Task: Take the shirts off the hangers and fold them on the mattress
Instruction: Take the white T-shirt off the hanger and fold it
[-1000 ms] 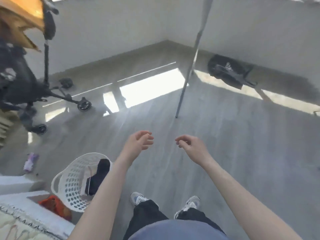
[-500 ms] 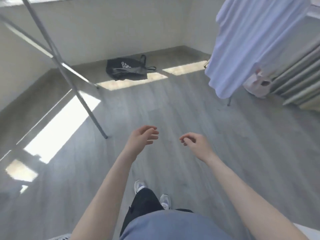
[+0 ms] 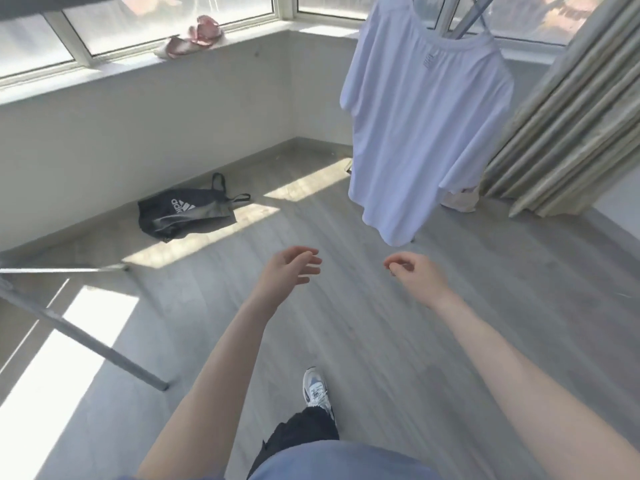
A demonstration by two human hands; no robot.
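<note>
Hands reach forward, both empty. The left hand [image 3: 290, 271] has relaxed, slightly spread fingers. The right hand [image 3: 415, 273] has loosely curled fingers, thumb close to forefinger, pinching nothing. The two are near each other but apart, over grey floor [image 3: 363, 323].

Just beyond and above the right hand hangs the shirt [image 3: 422, 126], pale and short-sleeved. Its hem comes close to the fingertips but nothing touches it. Its collar sits at the top of the view beside a grey rack pole [image 3: 471, 13]. The hanger is mostly hidden inside the neck, so its shape cannot be told. The mattress is out of view.

Further out, a ribbed curtain [image 3: 571, 116] hangs to the right and a black bag [image 3: 183, 213] lies by the wall on the left. A rack leg [image 3: 86, 337] slants across the lower left, and one shoe [image 3: 315, 389] is stepping forward below.

The step in hand looks like the approach to this shirt. To do it well, both hands should rise to the collar rather than tug the hem. One hand can steady the hanger while the other eases the neck off one shoulder at a time. Pulling from below risks stretching the collar or rocking the rack. Carrying the shirt by its shoulders should help it land flat for folding.
</note>
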